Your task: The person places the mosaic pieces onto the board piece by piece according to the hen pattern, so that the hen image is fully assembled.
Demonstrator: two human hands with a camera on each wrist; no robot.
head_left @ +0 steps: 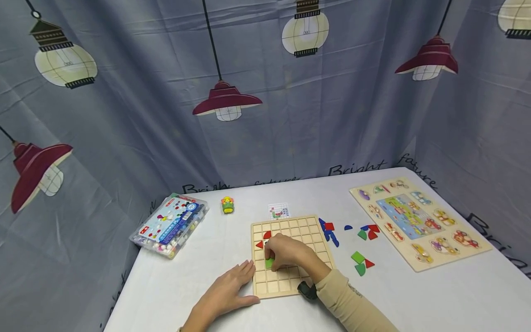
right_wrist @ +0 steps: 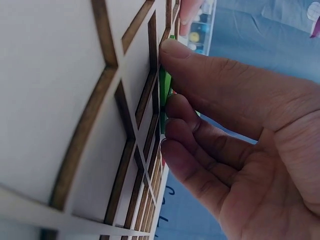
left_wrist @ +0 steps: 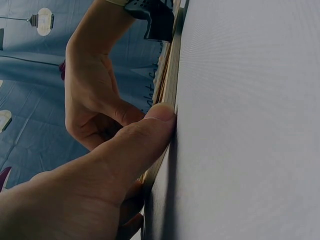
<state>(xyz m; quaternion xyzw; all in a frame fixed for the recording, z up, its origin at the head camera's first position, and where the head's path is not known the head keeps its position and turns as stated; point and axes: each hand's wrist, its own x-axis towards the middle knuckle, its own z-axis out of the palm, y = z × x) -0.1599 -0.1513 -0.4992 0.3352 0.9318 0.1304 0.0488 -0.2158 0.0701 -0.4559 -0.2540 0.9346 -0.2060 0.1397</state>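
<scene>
My right hand [head_left: 286, 251] is over the left part of a wooden grid board [head_left: 290, 288], thumb and fingers pinching a green tile [right_wrist: 166, 82] at the grid. In the head view part of that green tile [head_left: 269, 263] shows under the fingers. Red pieces, one of them a quarter-circle [head_left: 267, 235] and one a triangle [head_left: 259, 244], lie in cells just beyond the hand. My left hand [head_left: 230, 288] lies flat on the table against the board's left side. Its thumb [left_wrist: 160, 112] touches the board's front edge at the corner.
Blue pieces [head_left: 329, 235] lie along the board's right side, with red and green pieces [head_left: 362, 234] farther right. A small picture card [head_left: 279, 211] sits behind the board. A box of beads [head_left: 170, 223], a toy figure [head_left: 227, 204] and a picture puzzle board [head_left: 398, 226] stand around.
</scene>
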